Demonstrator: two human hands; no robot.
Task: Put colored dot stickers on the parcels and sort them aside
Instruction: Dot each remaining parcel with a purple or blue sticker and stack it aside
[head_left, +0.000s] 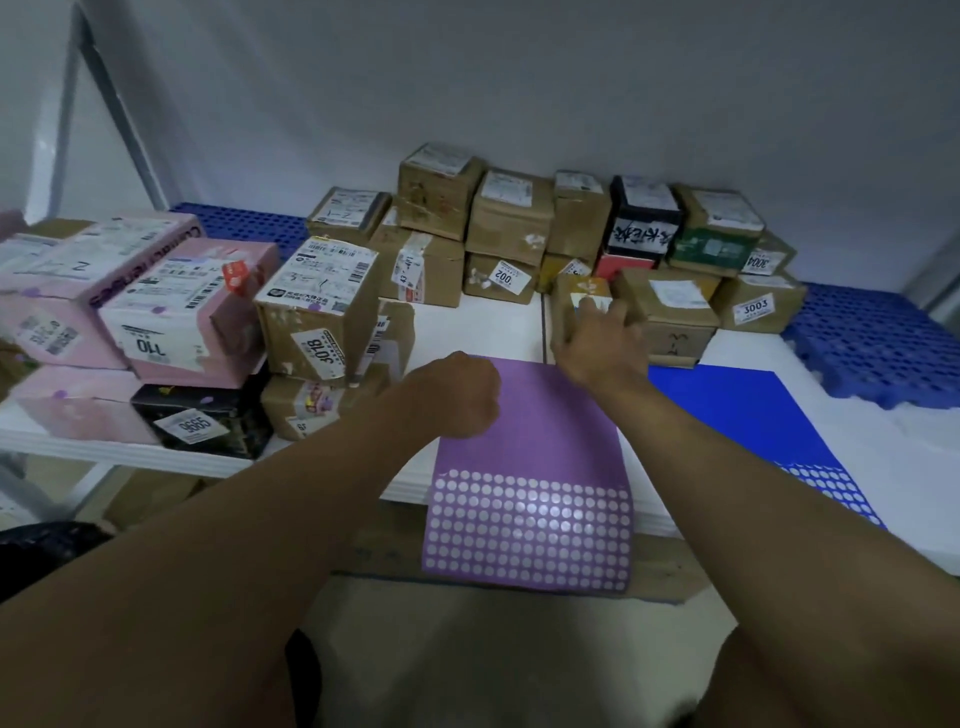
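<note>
My right hand is on a small brown cardboard parcel near the back of the white table, fingers curled over its top. My left hand is a closed fist over the purple sheet of dot stickers. A blue sticker sheet lies to its right. Stickered parcels are stacked at the left.

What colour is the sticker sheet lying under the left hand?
Purple: the sticker sheet under the left hand shows in the head view, the only one.
</note>
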